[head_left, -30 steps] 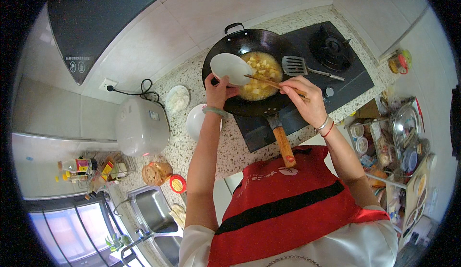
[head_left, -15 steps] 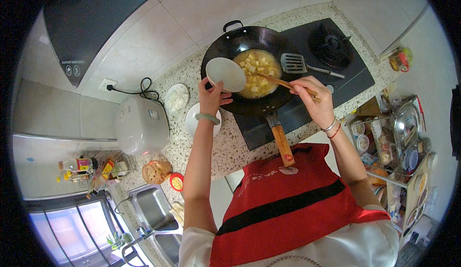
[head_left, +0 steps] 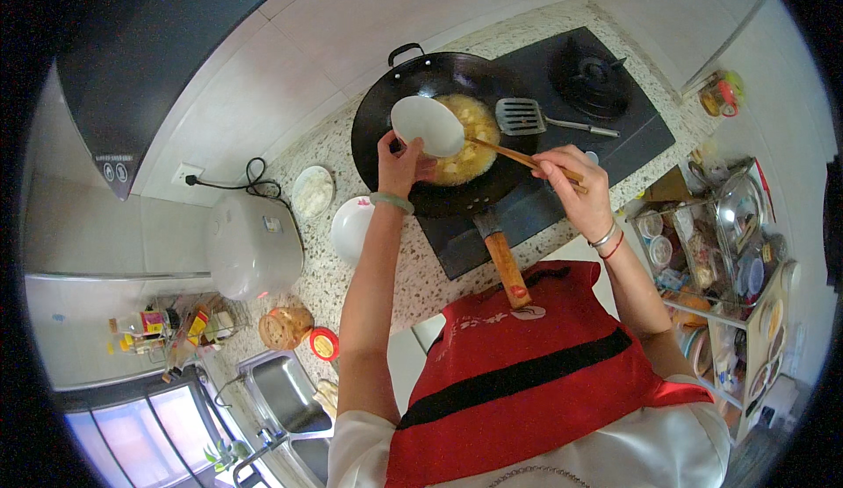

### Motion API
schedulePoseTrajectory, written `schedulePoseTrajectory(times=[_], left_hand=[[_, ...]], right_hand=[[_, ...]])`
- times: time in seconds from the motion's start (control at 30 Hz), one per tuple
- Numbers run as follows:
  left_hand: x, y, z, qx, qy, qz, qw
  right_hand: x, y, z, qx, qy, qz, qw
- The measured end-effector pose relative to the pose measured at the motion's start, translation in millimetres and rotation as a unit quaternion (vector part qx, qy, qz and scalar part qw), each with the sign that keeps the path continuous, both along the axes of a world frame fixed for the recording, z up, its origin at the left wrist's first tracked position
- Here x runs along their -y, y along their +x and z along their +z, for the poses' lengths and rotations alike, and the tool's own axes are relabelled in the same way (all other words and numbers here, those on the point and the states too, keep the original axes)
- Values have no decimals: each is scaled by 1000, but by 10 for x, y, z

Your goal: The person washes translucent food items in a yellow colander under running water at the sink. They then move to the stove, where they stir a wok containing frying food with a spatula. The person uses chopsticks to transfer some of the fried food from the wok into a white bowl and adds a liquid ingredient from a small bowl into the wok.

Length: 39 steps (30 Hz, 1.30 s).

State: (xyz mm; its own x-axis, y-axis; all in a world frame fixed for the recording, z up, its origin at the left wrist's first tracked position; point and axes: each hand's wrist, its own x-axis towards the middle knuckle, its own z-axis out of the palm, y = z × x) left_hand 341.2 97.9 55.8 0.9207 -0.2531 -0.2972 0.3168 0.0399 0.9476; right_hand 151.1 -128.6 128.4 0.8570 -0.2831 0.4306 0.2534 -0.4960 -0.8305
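Observation:
My left hand (head_left: 400,165) is closed on the rim of a white bowl (head_left: 427,126), tilted over a black wok (head_left: 372,141). Pale cubes in yellowish broth (head_left: 479,124) fill the wok's middle, partly hidden by the bowl. In my right hand (head_left: 575,185) is a pair of wooden chopsticks (head_left: 511,152), their tips at the bowl's right edge above the broth. The wok's wooden handle (head_left: 503,260) points toward me, near my red apron.
A slotted metal spatula (head_left: 522,118) lies right of the broth, near the second burner (head_left: 593,74). Left stand a small white dish (head_left: 313,191), a white plate (head_left: 351,232), a rice cooker (head_left: 250,242) and a jar (head_left: 283,327). A crowded rack (head_left: 702,312) stands at right.
My left hand has brought the bowl rightward, further over the broth, and tipped it more. The chopsticks stay in my right hand at the bowl's edge. The whole view has shifted slightly.

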Motion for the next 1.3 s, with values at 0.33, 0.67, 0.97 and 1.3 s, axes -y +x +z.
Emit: schedulePoseTrajectory(times=[0.33,0.67,0.97,1.3], left_hand=[[12,323,-29,31,-2,43,999],[-369,170,127,30,65,53,996],[-343,-144,153,30,58,-10,998],[199,73,-22,79,57,-32,995]], right_hand=[[25,-37,-46,-2,30,0,1000],[24,-10,-90,-6,27,15,999],[50,-60,-79,-14,51,23,998],[122,-224,-77,0,36,-3,999]])
